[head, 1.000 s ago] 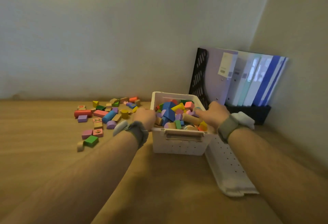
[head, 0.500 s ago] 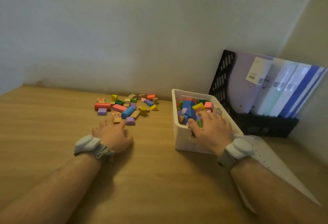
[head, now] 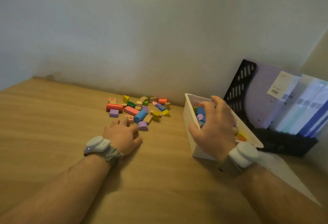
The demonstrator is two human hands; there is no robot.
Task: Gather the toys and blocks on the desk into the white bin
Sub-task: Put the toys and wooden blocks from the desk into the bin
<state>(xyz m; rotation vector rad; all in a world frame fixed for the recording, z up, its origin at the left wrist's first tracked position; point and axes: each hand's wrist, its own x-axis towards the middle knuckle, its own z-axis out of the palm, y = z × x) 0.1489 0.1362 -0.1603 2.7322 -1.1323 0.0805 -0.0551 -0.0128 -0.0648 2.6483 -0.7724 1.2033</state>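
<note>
Several colourful wooden blocks point(head: 140, 111) lie scattered on the wooden desk point(head: 53, 126) near the back wall. My left hand point(head: 122, 135) rests on the desk at their near edge. Its fingers are curled down over blocks hidden under the palm, and the fingertips touch a pink block point(head: 131, 118). The white bin point(head: 189, 115), holding several blocks, stands to the right. My right hand point(head: 214, 128) grips the bin's near left corner, with the thumb outside the wall and the fingers spread inside over the blocks.
A white perforated lid point(head: 284, 174) lies flat on the desk under and in front of the bin. A black file rack point(head: 236, 89) with several folders point(head: 301, 106) stands in the right corner behind the bin. The wall runs close behind the blocks.
My left hand left the bin, went down onto the near blocks, and now curls over them. My right hand shifted to the bin's near left corner. The view swung left.
</note>
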